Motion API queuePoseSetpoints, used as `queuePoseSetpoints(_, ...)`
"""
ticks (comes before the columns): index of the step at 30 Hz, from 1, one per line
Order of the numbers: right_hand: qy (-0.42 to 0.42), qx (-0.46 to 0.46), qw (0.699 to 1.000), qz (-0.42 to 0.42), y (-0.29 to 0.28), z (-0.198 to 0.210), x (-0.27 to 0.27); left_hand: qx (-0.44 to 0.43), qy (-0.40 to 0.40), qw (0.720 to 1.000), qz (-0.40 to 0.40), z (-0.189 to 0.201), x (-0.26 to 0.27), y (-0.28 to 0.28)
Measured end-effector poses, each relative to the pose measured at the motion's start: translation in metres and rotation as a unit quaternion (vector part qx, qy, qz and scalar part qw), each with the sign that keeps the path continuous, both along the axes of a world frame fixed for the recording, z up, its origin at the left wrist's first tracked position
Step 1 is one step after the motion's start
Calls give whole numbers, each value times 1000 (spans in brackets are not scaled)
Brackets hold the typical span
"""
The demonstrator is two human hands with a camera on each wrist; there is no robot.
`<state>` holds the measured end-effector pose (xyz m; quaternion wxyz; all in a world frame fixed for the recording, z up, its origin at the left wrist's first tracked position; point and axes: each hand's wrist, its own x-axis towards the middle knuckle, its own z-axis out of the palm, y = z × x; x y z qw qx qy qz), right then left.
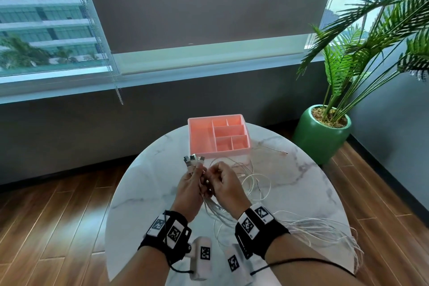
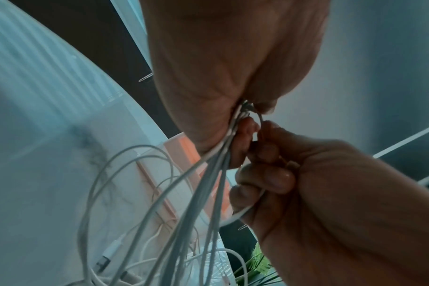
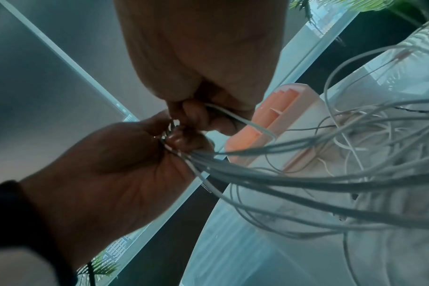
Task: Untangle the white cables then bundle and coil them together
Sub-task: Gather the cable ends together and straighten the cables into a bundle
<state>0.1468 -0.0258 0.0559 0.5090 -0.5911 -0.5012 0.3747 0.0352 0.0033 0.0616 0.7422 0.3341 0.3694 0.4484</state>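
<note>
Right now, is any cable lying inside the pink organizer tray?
No: in the head view every compartment of the pink organizer tray shows bare, and the white cables lie on the marble table beside it.

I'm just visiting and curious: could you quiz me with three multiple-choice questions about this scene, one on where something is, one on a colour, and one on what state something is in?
1. Where does the compartment tray sit?
A. On the far part of the round marble table, beyond the hands
B. On the wooden floor
C. On the window sill

2. What colour is the pot holding the plant?
A. White
B. Green
C. Black

3. What is the left hand doing?
A. Lying flat on the table
B. Resting inside the tray
C. Gripping a bunch of white cables with their plugs sticking up

Answers:
1 A, the head view shows the tray on the tabletop past both hands.
2 B, the rounded pot on the floor at the right is green.
3 C, its fingers curl round the cables while the right hand pinches one cable beside it.
</note>
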Motion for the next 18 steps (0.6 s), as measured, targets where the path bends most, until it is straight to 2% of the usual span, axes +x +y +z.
queuePoseSetpoints(2, 19, -22, 999, 36, -4, -1, 3, 20, 41, 999, 18, 0, -1, 0)
queuePoseSetpoints(4, -6, -52, 996, 79, -7, -3, 10, 8, 55, 997, 50, -1, -2, 2)
queuePoseSetpoints(7, -171, -81, 977, 100, -9, -14, 34, -24, 20, 994, 104, 0, -9, 9)
queuePoseSetpoints(9, -248, -98, 960, 80, -13, -20, 52, -35, -23, 990, 132, 2, -14, 14)
queuePoseSetpoints(11, -286, -115, 950, 54, -15, -30, 71, -39, -55, 987, 143, 2, -16, 17)
queuePoseSetpoints(15, -355, -156, 922, -26, -10, -56, 101, -41, -57, 989, 132, 1, -16, 14)
queuePoseSetpoints(17, -345, -165, 920, -85, -8, -55, 111, -39, -41, 992, 117, 0, -17, 14)
queuePoseSetpoints(18, -314, -163, 931, -91, -6, -49, 115, -36, -31, 993, 109, -1, -18, 14)
